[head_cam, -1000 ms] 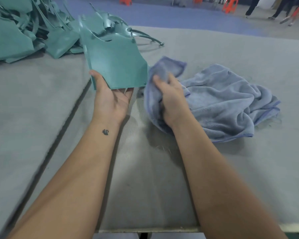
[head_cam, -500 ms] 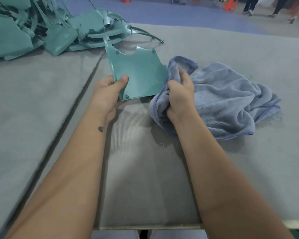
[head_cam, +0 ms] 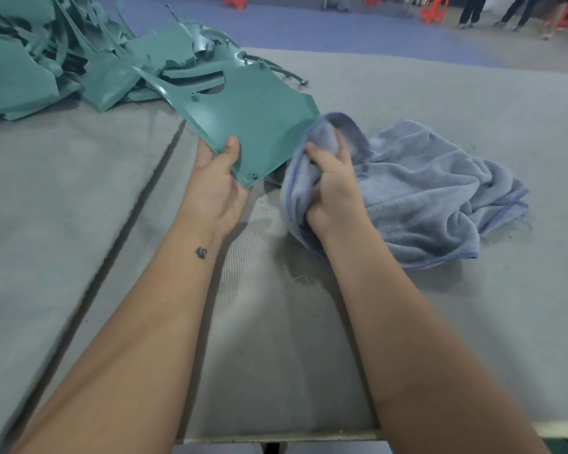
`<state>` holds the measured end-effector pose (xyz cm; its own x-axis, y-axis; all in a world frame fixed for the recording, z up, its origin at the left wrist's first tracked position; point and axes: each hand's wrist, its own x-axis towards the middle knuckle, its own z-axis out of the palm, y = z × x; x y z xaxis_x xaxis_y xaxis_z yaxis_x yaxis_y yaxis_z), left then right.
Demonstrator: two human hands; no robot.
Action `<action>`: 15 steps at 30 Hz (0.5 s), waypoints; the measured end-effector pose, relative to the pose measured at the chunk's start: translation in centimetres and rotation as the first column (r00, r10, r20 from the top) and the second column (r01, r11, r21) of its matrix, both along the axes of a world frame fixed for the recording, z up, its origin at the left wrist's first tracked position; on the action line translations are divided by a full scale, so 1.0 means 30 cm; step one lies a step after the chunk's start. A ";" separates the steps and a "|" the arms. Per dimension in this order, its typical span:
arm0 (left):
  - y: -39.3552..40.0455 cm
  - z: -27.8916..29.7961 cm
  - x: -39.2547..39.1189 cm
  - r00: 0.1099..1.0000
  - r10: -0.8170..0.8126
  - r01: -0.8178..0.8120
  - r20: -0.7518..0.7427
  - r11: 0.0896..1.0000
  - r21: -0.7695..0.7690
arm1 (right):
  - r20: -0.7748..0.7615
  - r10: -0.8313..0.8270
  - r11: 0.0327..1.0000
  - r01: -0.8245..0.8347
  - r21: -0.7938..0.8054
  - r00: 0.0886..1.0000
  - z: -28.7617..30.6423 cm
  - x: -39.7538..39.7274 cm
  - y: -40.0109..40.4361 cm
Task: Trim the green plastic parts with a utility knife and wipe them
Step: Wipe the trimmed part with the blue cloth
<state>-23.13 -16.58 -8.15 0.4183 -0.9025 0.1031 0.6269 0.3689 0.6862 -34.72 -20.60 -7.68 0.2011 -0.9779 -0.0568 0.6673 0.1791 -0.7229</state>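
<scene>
So the person's got one green plastic panel [head_cam: 256, 116] pinched in the left hand [head_cam: 215, 185] — thumb on top near the lower corner, fingers underneath, the panel tilted up off the grey felt table [head_cam: 440, 322]. Its far edge overlaps the front of the heap of other green parts [head_cam: 63, 63] piled at the back left of the table. The right hand [head_cam: 333, 188] is balled up in a bunch of the blue cloth [head_cam: 433, 191], gripping a wad of it right next to the panel's right edge — looks like the cloth just meets the panel there, though I can't tell for sure if it's actually touching. The rest of the cloth is rumpled on the table off to the right. A dark seam [head_cam: 135, 204] runs across the felt left of the arms. Orange stools [head_cam: 435, 9] and some people's legs are way in the back.
</scene>
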 end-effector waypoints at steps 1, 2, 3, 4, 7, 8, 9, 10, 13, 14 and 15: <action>0.001 0.001 -0.010 0.999 -0.032 0.032 -0.027 0.999 -0.013 | -0.084 0.011 0.998 -0.016 -0.055 0.996 -0.005 0.020 0.007; 0.003 0.002 -0.020 0.996 -0.065 0.064 -0.053 0.998 -0.022 | -0.137 0.020 0.996 -0.032 -0.089 0.990 -0.014 0.035 0.014; 0.005 0.005 -0.024 0.992 -0.101 0.099 -0.080 0.995 -0.029 | -0.174 0.019 0.994 -0.036 -0.100 0.984 -0.022 0.044 0.018; 0.009 0.010 -0.025 0.984 -0.142 0.138 -0.109 0.990 -0.042 | -0.216 0.008 0.994 -0.031 -0.104 0.976 -0.028 0.048 0.017; 0.022 0.016 -0.019 0.953 -0.262 0.244 -0.152 0.962 -0.124 | -0.444 -0.035 0.993 -0.018 -0.114 0.895 -0.030 0.049 0.015; 0.024 0.016 -0.019 0.950 -0.277 0.259 -0.147 0.957 -0.131 | -0.486 -0.059 0.991 -0.008 -0.135 0.872 -0.031 0.051 0.019; 0.024 0.015 -0.021 0.951 -0.280 0.265 -0.128 0.956 -0.121 | -0.482 -0.098 0.985 0.016 -0.170 0.871 -0.032 0.053 0.020; 0.023 0.013 -0.024 0.956 -0.274 0.264 -0.103 0.959 -0.101 | -0.445 -0.143 0.976 0.051 -0.212 0.884 -0.033 0.053 0.021; 0.017 0.014 -0.018 0.968 -0.233 0.231 -0.091 0.972 -0.034 | -0.327 -0.226 0.951 0.134 -0.280 0.918 -0.026 0.050 0.033; 0.015 0.015 -0.015 0.971 -0.216 0.216 -0.102 0.976 -0.014 | -0.327 -0.239 0.949 0.148 -0.280 0.914 -0.022 0.049 0.033; 0.012 0.015 -0.011 0.975 -0.199 0.201 -0.101 0.980 0.005 | -0.340 -0.246 0.951 0.157 -0.267 0.908 -0.020 0.048 0.029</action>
